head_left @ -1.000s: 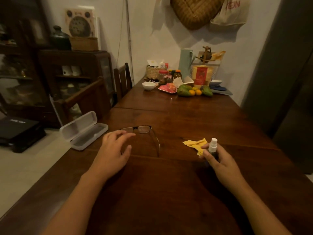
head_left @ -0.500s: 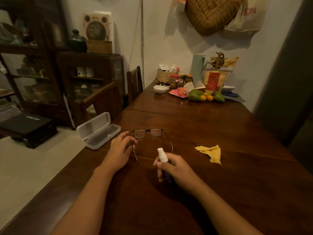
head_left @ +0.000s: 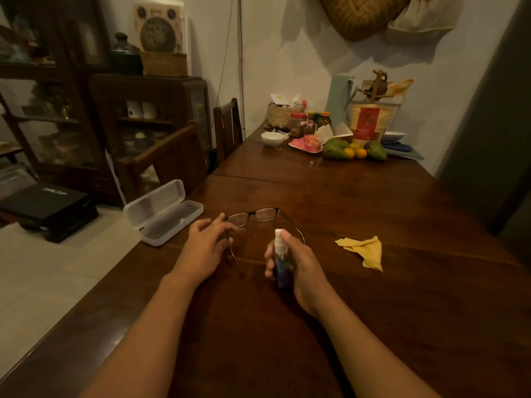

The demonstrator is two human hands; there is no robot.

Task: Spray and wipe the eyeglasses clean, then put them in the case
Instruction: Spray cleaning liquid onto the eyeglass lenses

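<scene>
dim rm, white wall (head_left: 287, 53), dark wood table (head_left: 373, 211), glass cabinet (head_left: 149, 124) l, pale floor (head_left: 43, 282)

This is a home dining room. A long wooden table (head_left: 373, 211) has chairs (head_left: 227, 127) drawn up beside it, and fruit (head_left: 353, 150), jars (head_left: 297, 123) and a bowl (head_left: 272, 139) at its far end. A glass-fronted cabinet (head_left: 149, 116) holds crockery, and a woven basket (head_left: 362, 15) and a cloth bag (head_left: 422, 15) hang on the wall.
</scene>
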